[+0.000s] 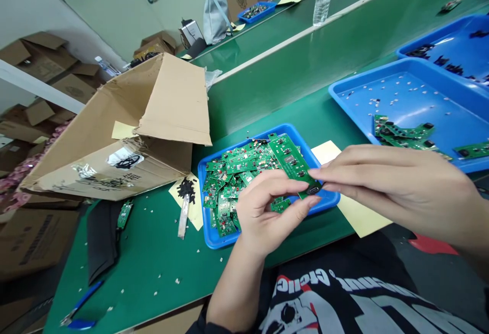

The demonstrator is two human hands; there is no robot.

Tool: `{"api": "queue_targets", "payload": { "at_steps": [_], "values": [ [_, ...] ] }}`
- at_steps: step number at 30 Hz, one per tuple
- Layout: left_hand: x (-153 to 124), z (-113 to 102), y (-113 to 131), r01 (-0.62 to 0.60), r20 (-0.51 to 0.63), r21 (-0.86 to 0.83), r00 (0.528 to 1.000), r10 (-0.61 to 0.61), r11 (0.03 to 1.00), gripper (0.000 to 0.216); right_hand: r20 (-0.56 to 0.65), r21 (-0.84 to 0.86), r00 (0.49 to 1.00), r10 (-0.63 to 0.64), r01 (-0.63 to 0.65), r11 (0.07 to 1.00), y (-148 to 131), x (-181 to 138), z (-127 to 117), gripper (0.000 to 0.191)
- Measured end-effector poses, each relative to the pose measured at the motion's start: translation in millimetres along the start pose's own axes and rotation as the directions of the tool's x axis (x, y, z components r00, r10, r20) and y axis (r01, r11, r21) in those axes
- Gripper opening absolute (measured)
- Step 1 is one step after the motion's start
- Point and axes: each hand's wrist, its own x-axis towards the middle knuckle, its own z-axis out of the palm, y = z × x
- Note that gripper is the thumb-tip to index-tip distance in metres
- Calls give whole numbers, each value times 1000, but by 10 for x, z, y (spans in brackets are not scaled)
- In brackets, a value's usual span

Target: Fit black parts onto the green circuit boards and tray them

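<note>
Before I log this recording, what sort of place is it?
Probably an electronics assembly workshop: a green workbench, a blue tray heaped with circuit boards, and another board held in the fingers.

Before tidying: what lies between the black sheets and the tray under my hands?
Head view: a green board, yellow paper, black pieces, a pale strip and white scraps.

Green circuit board [288, 157], blue tray [219, 243]
At five o'clock, the black shirt [332, 296] is printed in white and red.
</note>
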Motion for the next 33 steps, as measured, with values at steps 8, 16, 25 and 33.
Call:
{"api": "queue_targets", "payload": {
  "at_steps": [8,16,25,33],
  "values": [
    [23,-21,-1,49,41,-120,998,-44,992,33,54,35,996,-67,66,997,7,51,-78,19],
    [11,58,65,368,25,-308,925,-379,877,21,-21,-4,998,-65,65,998,-36,50,1,19],
    [4,56,140,547,73,-463,808,-584,698,14,13,-44,998,-60,61,997,-38,-46,11,18],
    [27,109,170,480,22,-481,843,-538,733,17,-100,-183,995,24,-42,982,-150,-104,40,16]
  ]
}}
